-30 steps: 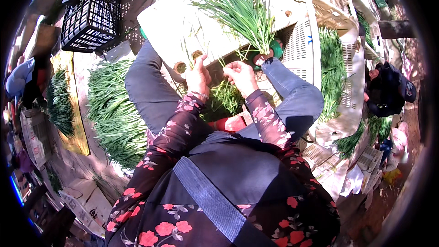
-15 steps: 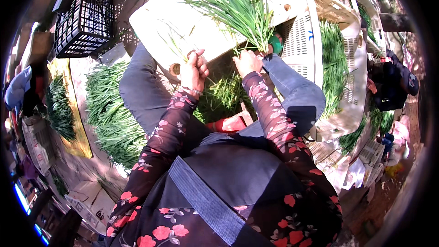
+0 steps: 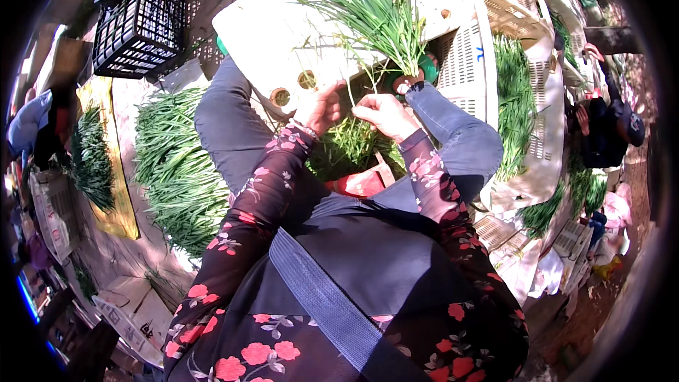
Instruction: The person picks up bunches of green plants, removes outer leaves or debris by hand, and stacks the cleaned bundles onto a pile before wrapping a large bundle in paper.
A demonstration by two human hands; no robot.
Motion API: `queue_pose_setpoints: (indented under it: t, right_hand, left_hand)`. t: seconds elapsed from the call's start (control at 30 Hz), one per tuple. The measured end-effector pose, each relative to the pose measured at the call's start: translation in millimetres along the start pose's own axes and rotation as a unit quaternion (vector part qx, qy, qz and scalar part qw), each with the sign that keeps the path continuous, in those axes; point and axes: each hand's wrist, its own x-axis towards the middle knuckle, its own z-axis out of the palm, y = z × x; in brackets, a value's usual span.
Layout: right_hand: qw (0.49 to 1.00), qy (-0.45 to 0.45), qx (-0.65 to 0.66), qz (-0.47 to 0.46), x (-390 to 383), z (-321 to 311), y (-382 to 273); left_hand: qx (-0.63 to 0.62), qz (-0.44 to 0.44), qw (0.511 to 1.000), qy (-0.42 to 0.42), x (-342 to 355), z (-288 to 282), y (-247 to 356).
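- Centrally, my two bare hands were raised before me, close but apart, over the near edge of a white board.
- My right hand was turned inward, thumb and fingertips pinched on a thin green stalk, which stood up from the grip, between the hands.
- My left hand had its fingers partly curled and pointing toward the right one; I could not tell whether anything lay in them.
- Beyond my hands, a large bunch of long green leaves lay on the board, tips away from me, stalk ends near my right knee.
- Below my hands, between my legs in grey-blue trousers, was a heap of loose greens, with something red just nearer to me.
- To my left lay a thick pile of green stalks; past it, a darker bunch rested on a yellow sheet.
- At the upper left stood a black lattice crate.
- To my right, a cream slotted crate held more upright-looking greens; beyond it was another person in dark clothes.
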Motion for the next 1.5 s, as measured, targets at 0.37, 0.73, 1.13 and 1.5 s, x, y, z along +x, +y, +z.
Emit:
queue_pose_setpoints:
  t: [0.37,0.73,1.13,1.5]
  right_hand:
    - [0.999,0.025,0.005,0.033,-11.8,42.6,3.5]
    - [0.892,0.286,-0.349,-0.015,69.3,-11.8,62.4]
    - [0.974,0.167,0.075,0.134,97.2,19.8,59.9]
    - [0.927,0.278,-0.23,-0.105,47.8,-4.6,37.5]
  left_hand:
    - [0.065,0.022,0.992,0.103,6.7,-2.1,-10.8]
    - [-0.211,-0.096,0.967,-0.103,-31.6,8.9,24.0]
    - [-0.217,0.049,0.969,-0.106,-43.5,22.7,22.3]
    - [-0.265,0.154,0.938,-0.163,-55.3,31.4,64.1]
